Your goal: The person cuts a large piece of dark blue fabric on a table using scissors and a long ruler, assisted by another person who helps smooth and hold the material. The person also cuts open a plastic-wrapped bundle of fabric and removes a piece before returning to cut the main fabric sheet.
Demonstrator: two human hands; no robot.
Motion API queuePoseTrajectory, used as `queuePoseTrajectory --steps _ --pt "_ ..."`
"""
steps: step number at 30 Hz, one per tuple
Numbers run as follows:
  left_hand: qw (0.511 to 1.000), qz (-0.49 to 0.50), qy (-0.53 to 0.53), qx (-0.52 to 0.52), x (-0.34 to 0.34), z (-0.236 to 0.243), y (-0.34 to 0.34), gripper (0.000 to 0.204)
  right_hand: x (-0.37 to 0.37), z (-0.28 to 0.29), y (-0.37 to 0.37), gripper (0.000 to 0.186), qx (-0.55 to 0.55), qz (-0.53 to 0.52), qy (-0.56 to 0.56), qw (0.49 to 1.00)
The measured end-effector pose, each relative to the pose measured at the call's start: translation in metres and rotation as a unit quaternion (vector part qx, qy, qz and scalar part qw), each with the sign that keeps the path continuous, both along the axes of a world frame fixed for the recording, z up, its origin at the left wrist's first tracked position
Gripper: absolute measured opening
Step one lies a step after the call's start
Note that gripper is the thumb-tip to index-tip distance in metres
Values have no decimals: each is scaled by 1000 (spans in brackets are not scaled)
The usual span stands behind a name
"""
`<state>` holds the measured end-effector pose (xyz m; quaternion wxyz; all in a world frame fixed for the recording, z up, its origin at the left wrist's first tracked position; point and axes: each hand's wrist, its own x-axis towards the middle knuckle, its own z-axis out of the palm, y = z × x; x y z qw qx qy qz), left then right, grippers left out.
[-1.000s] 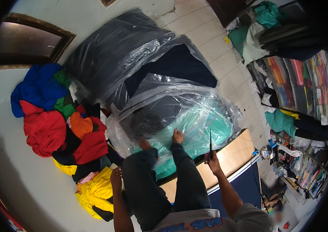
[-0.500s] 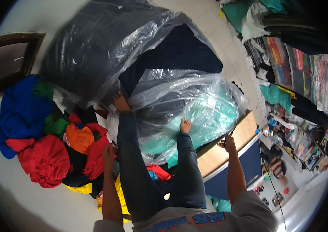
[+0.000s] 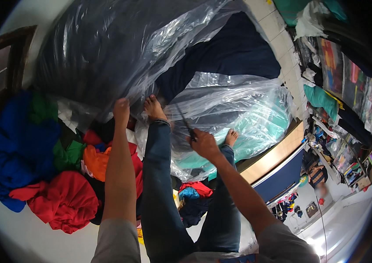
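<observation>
Over the plastic-wrapped bundle (image 3: pixel 238 116), between bare feet (image 3: pixel 231 137), holding the dark bladed tool (image 3: pixel 186 123) in right hand (image 3: pixel 204 143), with fingers (image 3: pixel 198 133) closed around its handle (image 3: pixel 192 136). Near the large dark bale (image 3: pixel 120 44), having left hand (image 3: pixel 121 108); cannot tell the opening or hold of its fingers. Leftward, seeing heaped cloths (image 3: pixel 65 199).

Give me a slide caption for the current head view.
Right hand gripping a long dark tool over clear plastic; left hand near a dark wrapped bundle.

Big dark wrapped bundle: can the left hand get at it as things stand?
Likely yes: the left hand is at the near edge of the dark bundle, nothing visibly between, though clear plastic covers its fabric.
</observation>
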<state>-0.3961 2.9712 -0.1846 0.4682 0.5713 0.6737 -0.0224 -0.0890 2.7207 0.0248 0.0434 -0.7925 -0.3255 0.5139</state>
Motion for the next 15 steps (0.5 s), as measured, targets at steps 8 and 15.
queuePoseTrajectory --steps 8,15 --pt "944 -127 114 281 117 8 38 75 -85 -31 32 47 9 -91 103 991" --pt "912 -345 180 133 97 -8 115 34 -74 -64 37 53 39 -203 182 961"
